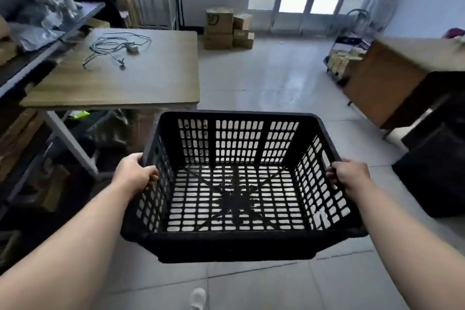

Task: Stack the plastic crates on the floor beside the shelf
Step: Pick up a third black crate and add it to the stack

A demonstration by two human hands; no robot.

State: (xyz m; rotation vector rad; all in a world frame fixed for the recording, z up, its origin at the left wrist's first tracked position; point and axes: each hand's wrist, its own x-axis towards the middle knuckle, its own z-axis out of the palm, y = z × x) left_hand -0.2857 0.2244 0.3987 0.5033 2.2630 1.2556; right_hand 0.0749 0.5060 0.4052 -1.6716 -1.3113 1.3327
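Fingers of both my hands are curling over the side rims of an empty black crate, seemingly light and stiff.

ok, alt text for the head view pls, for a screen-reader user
A person holds an empty black slotted plastic crate above a tiled floor, left hand and right hand each gripping a side rim. A wooden table with a coiled cable stands ahead-left, cardboard boxes beyond.

Wooden table is carrying a loose coil of grey cable toward its far left. Tiled floor is bearing stacked cardboard boxes by the far wall. Shelf at left is holding blurred, plastic-wrapped items.
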